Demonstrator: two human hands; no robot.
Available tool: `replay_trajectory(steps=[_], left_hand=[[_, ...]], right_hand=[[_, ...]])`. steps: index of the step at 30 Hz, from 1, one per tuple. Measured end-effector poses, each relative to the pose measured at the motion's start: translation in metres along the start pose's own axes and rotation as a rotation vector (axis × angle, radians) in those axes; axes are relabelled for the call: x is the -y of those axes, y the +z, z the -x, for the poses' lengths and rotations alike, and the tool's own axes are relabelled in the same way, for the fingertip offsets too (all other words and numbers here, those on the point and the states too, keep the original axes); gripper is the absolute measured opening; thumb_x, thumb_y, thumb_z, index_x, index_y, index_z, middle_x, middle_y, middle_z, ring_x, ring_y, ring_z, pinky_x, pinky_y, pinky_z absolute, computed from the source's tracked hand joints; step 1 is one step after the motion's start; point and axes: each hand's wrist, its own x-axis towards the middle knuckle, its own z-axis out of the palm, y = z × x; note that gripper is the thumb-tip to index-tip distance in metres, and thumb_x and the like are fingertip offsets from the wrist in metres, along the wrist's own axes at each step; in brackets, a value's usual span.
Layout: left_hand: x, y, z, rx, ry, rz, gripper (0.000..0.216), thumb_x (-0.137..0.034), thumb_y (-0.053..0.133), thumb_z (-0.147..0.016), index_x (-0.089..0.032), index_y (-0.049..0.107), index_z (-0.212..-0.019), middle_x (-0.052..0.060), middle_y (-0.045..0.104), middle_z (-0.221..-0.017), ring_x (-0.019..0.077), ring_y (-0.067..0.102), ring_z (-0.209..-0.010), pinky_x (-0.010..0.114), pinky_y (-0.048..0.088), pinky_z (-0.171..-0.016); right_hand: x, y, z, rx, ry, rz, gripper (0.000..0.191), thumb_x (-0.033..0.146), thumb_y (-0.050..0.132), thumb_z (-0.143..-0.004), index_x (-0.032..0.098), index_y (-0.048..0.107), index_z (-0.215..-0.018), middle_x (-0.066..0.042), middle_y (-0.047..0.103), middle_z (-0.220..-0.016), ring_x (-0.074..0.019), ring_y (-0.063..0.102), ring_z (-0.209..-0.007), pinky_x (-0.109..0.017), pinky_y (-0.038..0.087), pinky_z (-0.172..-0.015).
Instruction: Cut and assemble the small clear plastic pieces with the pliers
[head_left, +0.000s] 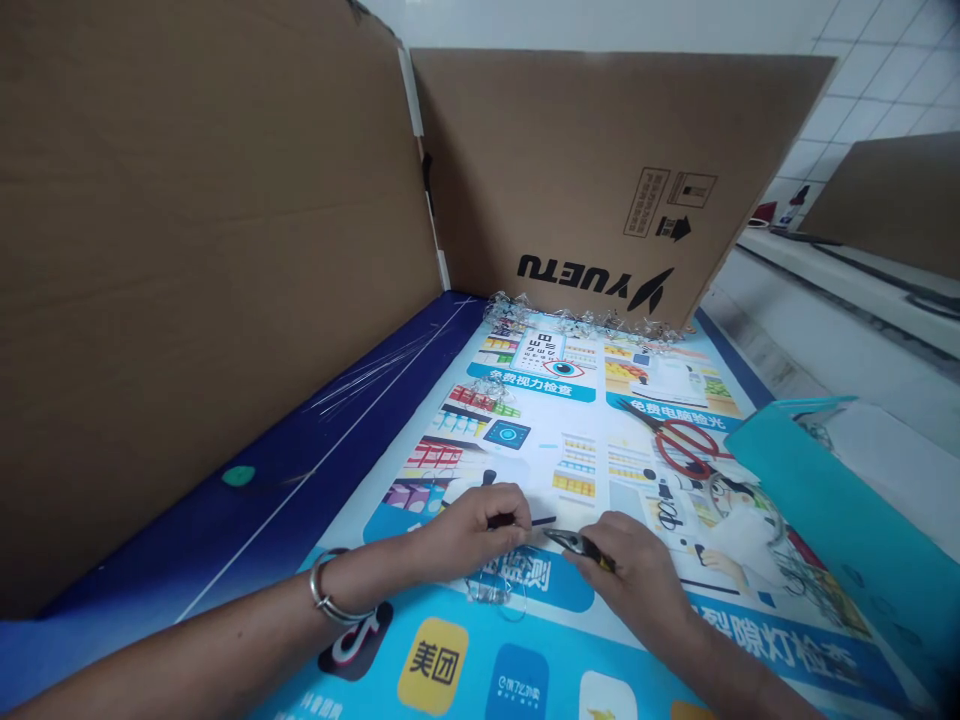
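Right hand grips pliers — tips beside left hand pinching dark strip.

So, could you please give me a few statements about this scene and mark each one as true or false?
1. The right hand holds small pliers. True.
2. The left hand wears a glove. False: it is bare, with a metal bracelet on the wrist, and it pinches a thin dark piece.
3. Clear shiny pieces lie along the foot of the rear cardboard panel. True.
4. The teal box is to the left of both hands. False: it is to their right, at the edge of the printed poster.
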Motion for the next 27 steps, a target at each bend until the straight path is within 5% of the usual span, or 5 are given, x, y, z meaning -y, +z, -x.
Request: replay_trajectory(steps=[14, 27], left_hand=[[0.005, 0.012, -0.003, -0.175, -0.153, 0.452, 0.018, -0.029, 0.058, -0.078, -0.014, 0.052, -0.071, -0.002, 0.048, -0.064, 0.0084, 0.042, -0.059, 0.022, 0.032, -0.056], [0.004, 0.014, -0.005, -0.247, -0.171, 0.612, 0.023, -0.032, 0.061, -0.074, -0.013, 0.050, -0.066, -0.003, 0.045, -0.060, 0.0077, 0.038, -0.055, 0.020, 0.029, -0.053]], right_hand=[[0.008, 0.002, -0.003, -0.036, -0.004, 0.001, 0.019, 0.035, 0.052, -0.082, 0.019, 0.059, -0.076, -0.004, 0.055, -0.071, -0.0152, 0.050, -0.068, -0.023, 0.034, -0.055], [0.001, 0.013, -0.008, -0.216, -0.168, 0.065, 0.010, 0.023, 0.055, -0.078, 0.016, 0.060, -0.084, -0.005, 0.055, -0.072, -0.0176, 0.048, -0.071, -0.027, 0.035, -0.060]])
